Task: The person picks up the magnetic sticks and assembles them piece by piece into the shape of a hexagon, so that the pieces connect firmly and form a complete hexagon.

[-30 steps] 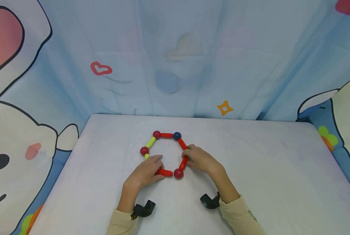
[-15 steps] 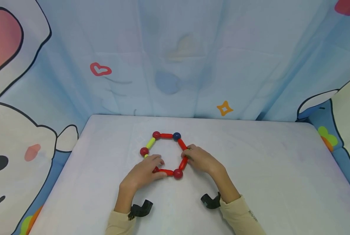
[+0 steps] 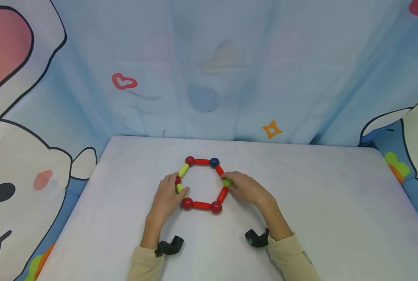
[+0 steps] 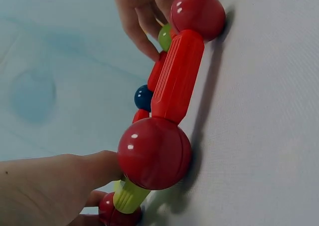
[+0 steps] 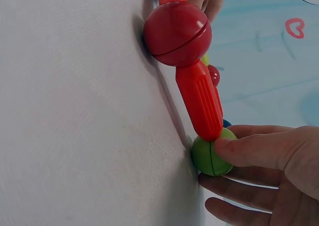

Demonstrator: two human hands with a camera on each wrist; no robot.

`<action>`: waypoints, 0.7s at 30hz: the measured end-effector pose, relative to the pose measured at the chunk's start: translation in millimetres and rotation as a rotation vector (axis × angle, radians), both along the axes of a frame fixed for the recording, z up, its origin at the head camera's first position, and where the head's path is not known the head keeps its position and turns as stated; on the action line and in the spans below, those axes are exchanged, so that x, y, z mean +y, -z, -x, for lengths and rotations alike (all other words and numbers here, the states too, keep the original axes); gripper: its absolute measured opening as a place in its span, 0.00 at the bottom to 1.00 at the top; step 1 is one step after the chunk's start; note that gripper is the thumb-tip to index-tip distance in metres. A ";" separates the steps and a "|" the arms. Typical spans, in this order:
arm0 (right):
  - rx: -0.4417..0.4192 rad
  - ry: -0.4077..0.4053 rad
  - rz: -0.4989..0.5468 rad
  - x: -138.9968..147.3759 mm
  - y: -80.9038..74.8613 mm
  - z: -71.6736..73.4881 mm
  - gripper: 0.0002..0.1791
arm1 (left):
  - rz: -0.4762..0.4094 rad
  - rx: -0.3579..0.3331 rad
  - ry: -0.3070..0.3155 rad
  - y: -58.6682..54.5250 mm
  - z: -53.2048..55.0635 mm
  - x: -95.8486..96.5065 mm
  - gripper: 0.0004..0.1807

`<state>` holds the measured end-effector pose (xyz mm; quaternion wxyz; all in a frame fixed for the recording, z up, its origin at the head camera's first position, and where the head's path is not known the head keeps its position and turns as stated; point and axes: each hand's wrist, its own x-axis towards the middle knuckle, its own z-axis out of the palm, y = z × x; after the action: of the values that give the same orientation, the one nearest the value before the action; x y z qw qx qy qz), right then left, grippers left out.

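A closed ring of magnetic rods and balls lies flat on the table. Its lower red rod (image 3: 201, 205) joins two red balls, the left one (image 4: 154, 153) large in the left wrist view. My left hand (image 3: 165, 195) grips the ring's left side, fingers outside at the left red ball (image 3: 178, 180) and thumb inside by the yellow-green rod (image 4: 130, 196). On the right side, my right hand (image 3: 247, 188) pinches the green ball (image 5: 212, 153) between thumb and fingers. A dark blue ball (image 3: 214, 162) sits at the ring's top right. The left fingertips are partly hidden.
The white-covered table (image 3: 317, 195) stretches to both sides of the ring. Behind it hangs a light blue printed curtain (image 3: 201, 58). Each wrist wears a black camera mount, the left one (image 3: 171, 246) and the right one (image 3: 257, 238) both low over the table.
The lower red rod's right end has met the lower right red ball, closing the gap. My left hand has moved from the lower left corner up to the left side. The right hand stays at the green ball.
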<state>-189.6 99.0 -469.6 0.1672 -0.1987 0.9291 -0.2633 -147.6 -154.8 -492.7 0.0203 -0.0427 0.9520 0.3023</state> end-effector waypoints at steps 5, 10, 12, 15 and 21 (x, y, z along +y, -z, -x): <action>0.004 -0.002 -0.002 1.6 -1.0 1.0 0.22 | -0.014 -0.003 0.015 -0.7 0.6 2.8 0.38; 0.000 0.009 -0.021 3.1 -0.7 1.4 0.21 | -0.006 -0.017 0.027 -1.2 0.4 4.8 0.39; -0.005 0.012 -0.031 3.8 -1.5 1.3 0.21 | -0.003 -0.019 0.031 -0.9 -0.1 5.6 0.39; -0.017 0.015 -0.041 5.8 -4.0 0.7 0.21 | -0.009 -0.012 0.046 0.2 -0.7 7.2 0.39; -0.032 0.024 -0.065 12.6 -9.5 1.4 0.21 | -0.044 0.012 0.094 2.8 -0.4 11.7 0.39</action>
<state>-191.0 111.6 -460.0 0.1853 -0.1776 0.9367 -0.2380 -147.1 -143.1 -495.5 0.0296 0.0046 0.9462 0.3222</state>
